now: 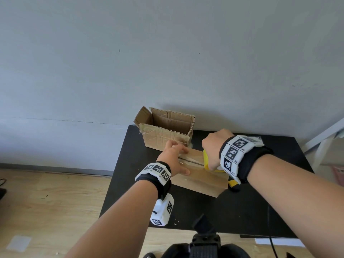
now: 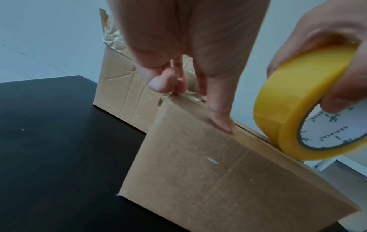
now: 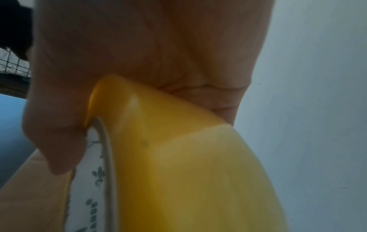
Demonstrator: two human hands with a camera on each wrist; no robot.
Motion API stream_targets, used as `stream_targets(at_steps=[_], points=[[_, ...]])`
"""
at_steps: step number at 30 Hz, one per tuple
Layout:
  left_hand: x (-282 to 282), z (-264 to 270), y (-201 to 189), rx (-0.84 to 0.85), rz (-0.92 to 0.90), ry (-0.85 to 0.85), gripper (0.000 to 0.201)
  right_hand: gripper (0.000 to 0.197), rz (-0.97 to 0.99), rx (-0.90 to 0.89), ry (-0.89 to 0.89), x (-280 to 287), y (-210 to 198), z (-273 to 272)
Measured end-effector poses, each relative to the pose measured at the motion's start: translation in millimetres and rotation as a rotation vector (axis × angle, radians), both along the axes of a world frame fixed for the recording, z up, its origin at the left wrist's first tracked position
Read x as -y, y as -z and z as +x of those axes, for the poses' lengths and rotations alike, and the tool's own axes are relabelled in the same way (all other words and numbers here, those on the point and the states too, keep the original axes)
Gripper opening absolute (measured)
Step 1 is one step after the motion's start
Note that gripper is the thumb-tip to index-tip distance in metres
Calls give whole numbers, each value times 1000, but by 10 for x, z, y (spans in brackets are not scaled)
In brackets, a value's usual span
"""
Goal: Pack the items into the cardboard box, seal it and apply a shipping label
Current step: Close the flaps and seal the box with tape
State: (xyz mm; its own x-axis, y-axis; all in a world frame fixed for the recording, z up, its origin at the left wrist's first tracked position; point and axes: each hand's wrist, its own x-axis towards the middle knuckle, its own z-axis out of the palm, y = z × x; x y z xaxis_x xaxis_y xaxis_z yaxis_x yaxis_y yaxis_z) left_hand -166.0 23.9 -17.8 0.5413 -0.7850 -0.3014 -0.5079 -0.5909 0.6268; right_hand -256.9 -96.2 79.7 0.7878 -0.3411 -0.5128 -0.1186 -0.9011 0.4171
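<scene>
Seam runs lengthwise along the box (image 1: 201, 175), from the left hand (image 1: 175, 159) to the roll (image 2: 301, 100). Left fingers (image 2: 220, 119) straight, pressing the tape end at the far edge. Right hand (image 1: 214, 148) curled round the roll, which stands on the seam just beyond those fingertips.

Open carton (image 1: 163, 131) blocks behind closed box (image 1: 201, 175); table's (image 1: 251, 207) front free

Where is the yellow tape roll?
In the right hand's grip, the tape roll stands on the closed box, right of the left hand.
</scene>
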Motion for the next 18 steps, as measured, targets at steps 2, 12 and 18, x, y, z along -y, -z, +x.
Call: stream_targets(at_steps=[2, 12, 18], points=[[8, -7, -21, 8, 17, 10, 67, 19, -13, 8, -14, -9, 20, 17], [395, -107, -166, -31, 12, 2, 15, 28, -25, 38, -51, -37, 19, 15], [467, -131, -108, -28, 106, 33, 15, 30, 67, 83, -6, 44, 6, -62]])
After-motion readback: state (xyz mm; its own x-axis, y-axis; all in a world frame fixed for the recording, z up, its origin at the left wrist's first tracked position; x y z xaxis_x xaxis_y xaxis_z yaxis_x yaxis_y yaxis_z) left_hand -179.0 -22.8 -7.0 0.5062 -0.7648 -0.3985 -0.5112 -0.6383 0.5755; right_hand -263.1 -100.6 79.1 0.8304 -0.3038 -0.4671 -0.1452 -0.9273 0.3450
